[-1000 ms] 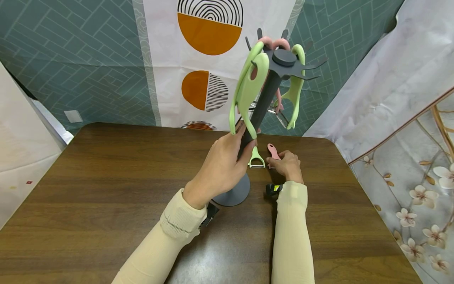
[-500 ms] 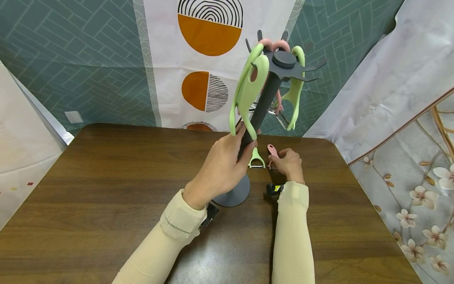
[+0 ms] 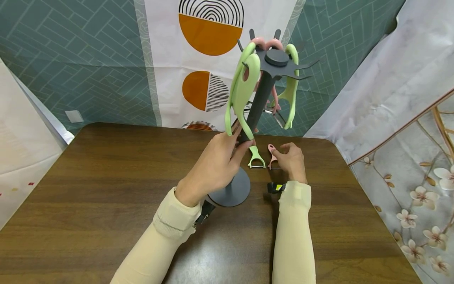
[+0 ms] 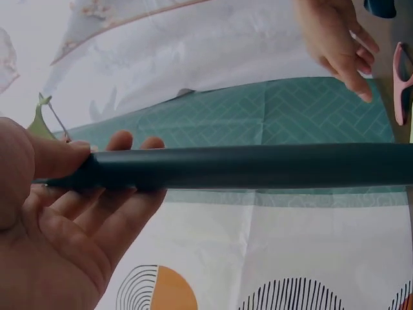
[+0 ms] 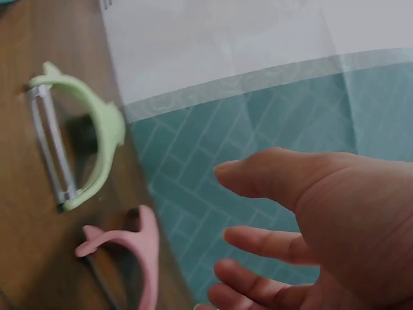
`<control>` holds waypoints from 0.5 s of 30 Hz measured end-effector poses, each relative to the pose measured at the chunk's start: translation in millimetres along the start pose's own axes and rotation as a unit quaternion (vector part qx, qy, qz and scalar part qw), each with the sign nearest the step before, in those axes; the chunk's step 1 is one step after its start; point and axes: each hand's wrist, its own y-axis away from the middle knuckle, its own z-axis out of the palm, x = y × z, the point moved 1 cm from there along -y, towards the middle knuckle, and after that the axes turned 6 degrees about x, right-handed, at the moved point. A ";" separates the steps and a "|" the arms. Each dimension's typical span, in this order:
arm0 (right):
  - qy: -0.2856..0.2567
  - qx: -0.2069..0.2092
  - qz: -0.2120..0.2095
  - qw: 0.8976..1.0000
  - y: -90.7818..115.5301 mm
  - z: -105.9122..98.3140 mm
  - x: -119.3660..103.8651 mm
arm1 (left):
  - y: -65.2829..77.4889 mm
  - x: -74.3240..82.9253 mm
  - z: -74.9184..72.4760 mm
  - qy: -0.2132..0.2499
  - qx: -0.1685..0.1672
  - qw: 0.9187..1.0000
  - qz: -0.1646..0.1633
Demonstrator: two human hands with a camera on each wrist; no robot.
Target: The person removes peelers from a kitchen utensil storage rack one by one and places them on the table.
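Observation:
My left hand (image 3: 216, 163) grips the dark pole (image 3: 260, 104) of a hanging rack just under its hung tools, thumb on one side and fingers on the other in the left wrist view. Green peelers (image 3: 249, 85) and pink peelers (image 3: 274, 43) hang from the rack's hooks. On the table, right of the round base (image 3: 241, 193), lie a green Y-shaped peeler (image 3: 254, 152) and a pink Y-shaped peeler (image 5: 147, 248). Beside the pink one, my right hand (image 3: 292, 161) holds nothing, its thumb and fingers spread apart in the right wrist view.
The brown wooden table (image 3: 106, 197) ends at a patterned backdrop (image 3: 106, 79) close behind the peelers. Several bare hooks (image 3: 307, 66) stick out at the right of the rack's top. A flowered cloth (image 3: 408, 189) hangs along the right side.
The rack's top has shifted slightly left along with my left hand. My right hand has drawn a little up and right from the pink peeler, which now shows more fully on the table.

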 end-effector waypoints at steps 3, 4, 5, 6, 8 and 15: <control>-0.015 0.017 -0.015 1.000 3.0 -5.9 -5.8 | 0.0 -0.9 -2.6 0.014 -0.003 1.000 -0.003; -0.020 0.025 -0.021 0.999 4.1 -8.3 -8.0 | -0.1 -0.9 -3.2 0.017 -0.003 1.000 -0.003; -0.025 0.033 -0.026 0.999 5.5 -10.9 -10.2 | -0.1 -0.9 -3.7 0.021 -0.003 1.000 -0.005; -0.030 0.041 -0.031 0.998 6.8 -13.7 -12.4 | -0.3 -0.6 -4.1 0.024 -0.003 1.000 -0.007; -0.042 0.055 -0.038 0.997 9.6 -19.3 -17.0 | -0.6 0.2 -4.6 0.029 -0.005 0.999 -0.014; -0.074 0.094 -0.036 0.992 19.7 -36.2 -32.6 | -1.5 2.4 -5.3 0.033 -0.011 0.999 -0.035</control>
